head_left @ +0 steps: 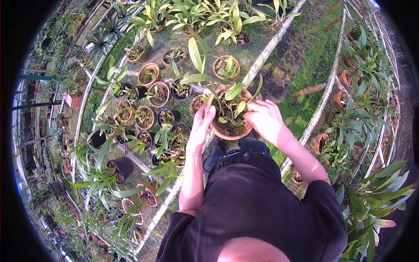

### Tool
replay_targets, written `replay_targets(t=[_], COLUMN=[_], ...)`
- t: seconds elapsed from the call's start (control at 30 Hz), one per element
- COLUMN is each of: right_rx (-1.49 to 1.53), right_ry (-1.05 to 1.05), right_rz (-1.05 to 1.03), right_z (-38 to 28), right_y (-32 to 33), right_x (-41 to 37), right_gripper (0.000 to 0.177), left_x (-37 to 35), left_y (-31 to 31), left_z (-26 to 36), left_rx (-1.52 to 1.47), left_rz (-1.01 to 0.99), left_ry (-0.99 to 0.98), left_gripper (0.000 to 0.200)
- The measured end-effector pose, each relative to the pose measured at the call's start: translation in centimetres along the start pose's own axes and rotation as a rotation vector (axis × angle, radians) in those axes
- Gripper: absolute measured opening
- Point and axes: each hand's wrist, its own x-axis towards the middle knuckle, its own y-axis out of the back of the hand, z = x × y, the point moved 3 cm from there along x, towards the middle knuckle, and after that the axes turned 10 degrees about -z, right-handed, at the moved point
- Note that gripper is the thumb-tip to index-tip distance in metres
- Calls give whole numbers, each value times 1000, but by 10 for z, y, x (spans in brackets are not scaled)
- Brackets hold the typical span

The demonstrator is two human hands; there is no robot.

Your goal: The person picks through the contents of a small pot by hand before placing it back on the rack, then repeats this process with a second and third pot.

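Note:
A round terracotta flowerpot (230, 136) is in front of my body, at waist height. In it grows a leafy plant (234, 92) with long green leaves, brownish stems and some moss at its base. My left hand (201, 125) grips the pot's left side, thumb by the rim and fingers along the outer wall. At the right rim, my right hand (266, 121) has its fingers curled together over the edge, close to the stems. Whatever its fingertips pinch is hidden.
Several clay and black plastic pots stand on a wire-mesh bench (174, 37) ahead and to the left. A pale bench rail (273, 43) runs diagonally past the pot. Mossy ground (305, 83) lies to the right, before another plant bench (345, 81). Broad-leaved plants (371, 209) crowd the lower right.

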Motion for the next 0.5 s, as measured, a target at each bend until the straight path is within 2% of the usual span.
replay_targets(t=[0.17, 0.27, 0.37, 0.47, 0.5], right_rx=[-58, -67, -93, 177, 238], right_ry=[75, 154, 111, 132, 81], right_rz=[-43, 85, 62, 172, 186], right_z=[-2, 0, -3, -8, -6], right_y=[-6, -16, -15, 12, 21], right_x=[3, 5, 9, 2, -1], right_gripper=[11, 14, 13, 8, 8], left_x=[1, 0, -1, 0, 0], left_y=[5, 11, 13, 23, 27], left_z=[-10, -14, -14, -24, -28], left_rx=[-84, -96, -93, -141, -170], left_rz=[-2, -1, 19, 17, 24], left_ry=[48, 74, 95, 91, 82], left_gripper=[91, 94, 95, 91, 88])
